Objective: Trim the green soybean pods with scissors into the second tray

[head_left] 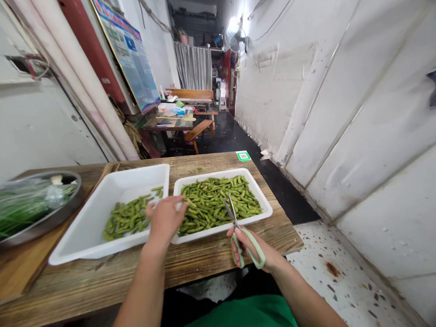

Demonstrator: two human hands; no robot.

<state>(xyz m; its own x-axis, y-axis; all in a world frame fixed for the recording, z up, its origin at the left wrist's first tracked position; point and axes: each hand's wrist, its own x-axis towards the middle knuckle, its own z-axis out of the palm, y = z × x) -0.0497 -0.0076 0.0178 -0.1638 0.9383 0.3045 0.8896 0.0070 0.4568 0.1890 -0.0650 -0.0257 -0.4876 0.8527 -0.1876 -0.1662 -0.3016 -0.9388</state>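
My left hand (166,213) hovers over the touching sides of two white trays, its thumb and forefinger apart at the near left part of the right tray (267,210). No pod shows clearly between its slightly blurred fingers. Green soybean pods (211,196) fill that right tray. A smaller heap of pods (128,216) lies in the left tray (83,225). My right hand (249,245) grips scissors (255,248) by their pale green handles at the right tray's near rim. The scissor blades are slightly parted and point away over the pods.
A metal basin (73,199) with bagged green vegetables (19,209) stands at the left on a wooden board (39,257). A green code card (243,156) lies at the far corner of the wooden table (200,268). Farther back are another table (169,123) and benches (199,129).
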